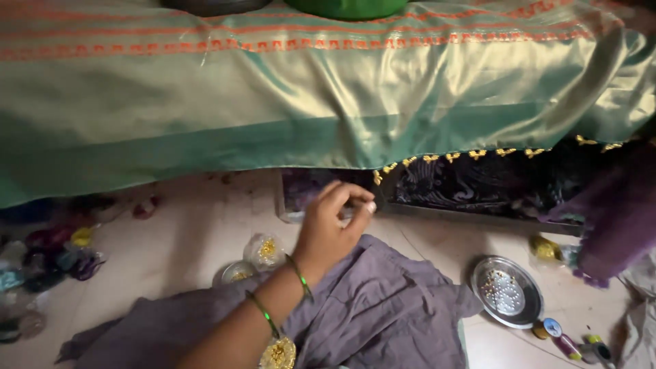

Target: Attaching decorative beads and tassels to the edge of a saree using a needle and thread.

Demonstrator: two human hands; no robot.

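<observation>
- Small clear packet (264,249) of gold beads lies on the floor beside a grey cloth (383,301);
- round steel plate (506,291) holds small beads;
- left hand (331,225), fingertips pinched together, hovers beneath the green fabric (273,102).

I'm reaching at green silk cloth (287,102) with gold-beaded edge, lying stretched flat overhead; grey garment (369,307) is lying crumpled on floor below.
</observation>
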